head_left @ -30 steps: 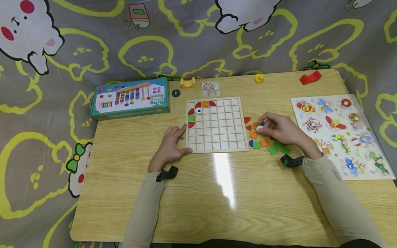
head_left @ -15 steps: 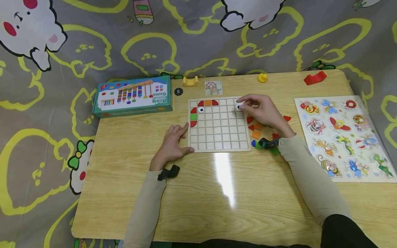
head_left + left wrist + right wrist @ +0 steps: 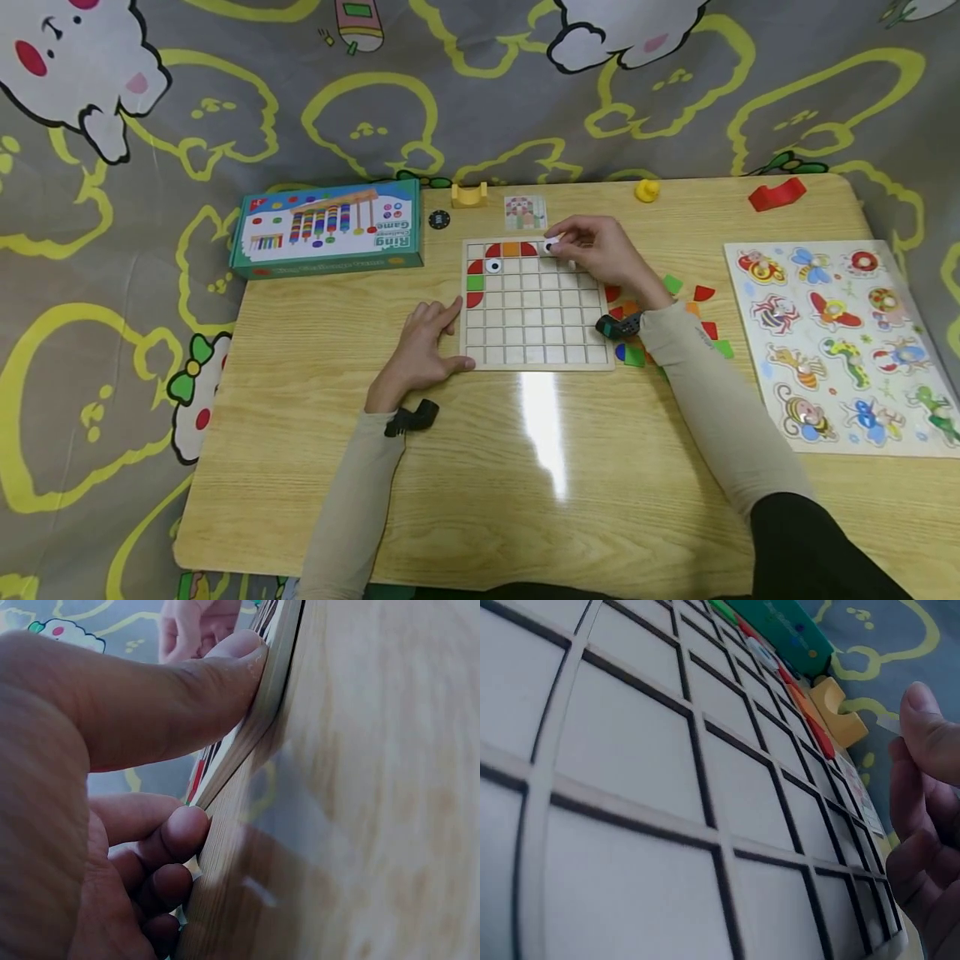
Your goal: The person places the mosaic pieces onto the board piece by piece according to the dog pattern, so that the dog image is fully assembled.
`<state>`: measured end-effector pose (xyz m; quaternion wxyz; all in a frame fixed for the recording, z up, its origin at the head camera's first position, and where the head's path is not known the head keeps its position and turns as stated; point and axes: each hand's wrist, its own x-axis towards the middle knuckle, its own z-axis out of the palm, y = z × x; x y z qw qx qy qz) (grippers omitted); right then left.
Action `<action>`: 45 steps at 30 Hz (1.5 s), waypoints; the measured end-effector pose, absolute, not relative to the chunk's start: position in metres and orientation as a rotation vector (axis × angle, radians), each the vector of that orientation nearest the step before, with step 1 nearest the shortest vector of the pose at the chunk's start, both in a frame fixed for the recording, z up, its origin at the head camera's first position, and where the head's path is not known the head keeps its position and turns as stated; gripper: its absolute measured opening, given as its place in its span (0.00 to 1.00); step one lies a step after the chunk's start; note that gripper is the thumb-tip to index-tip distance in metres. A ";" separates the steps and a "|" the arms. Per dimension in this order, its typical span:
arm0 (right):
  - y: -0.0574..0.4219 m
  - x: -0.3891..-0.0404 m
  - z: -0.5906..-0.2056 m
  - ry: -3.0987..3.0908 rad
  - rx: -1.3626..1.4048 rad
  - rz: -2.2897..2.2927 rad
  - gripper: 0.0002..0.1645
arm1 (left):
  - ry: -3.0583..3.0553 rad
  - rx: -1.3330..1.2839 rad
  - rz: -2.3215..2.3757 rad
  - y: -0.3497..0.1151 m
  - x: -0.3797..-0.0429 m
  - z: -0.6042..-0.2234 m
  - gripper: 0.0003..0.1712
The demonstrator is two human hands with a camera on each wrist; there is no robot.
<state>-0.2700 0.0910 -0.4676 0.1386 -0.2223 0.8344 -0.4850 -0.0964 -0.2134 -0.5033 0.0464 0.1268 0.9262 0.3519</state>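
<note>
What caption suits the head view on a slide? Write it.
Left hand touching the gridded board, right hand pinching a white eye tile at the board's far row.

It is probably a playroom: cartoon cloth [image 3: 480, 100], toy duck [image 3: 647, 191] and insect puzzle [image 3: 847, 346].

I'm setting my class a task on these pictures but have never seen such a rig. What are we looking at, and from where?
There is no machine: a person works with bare hands. The wide view is taken from the person's head; the close views come from a camera on each wrist. On the table lies a grid board with a few coloured tiles in its far left part. To its right are loose pieces, then an insect picture board. Further back are a game box and a yellow duck. The left hand touches the grid board's edge; the right hand holds, in its grip, a white piece with a black dot.
</note>
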 end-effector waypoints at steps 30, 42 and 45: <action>0.067 -0.271 -0.469 2.543 -0.870 -1.032 0.15 | 2.816 0.390 1.069 -0.211 -0.097 -0.499 0.59; 0.066 -0.269 -0.467 2.527 -0.885 -1.046 0.14 | 2.820 0.386 1.068 -0.212 -0.097 -0.500 0.58; 0.072 -0.271 -0.466 2.525 -0.865 -1.088 0.15 | 2.822 0.376 1.057 -0.213 -0.097 -0.502 0.58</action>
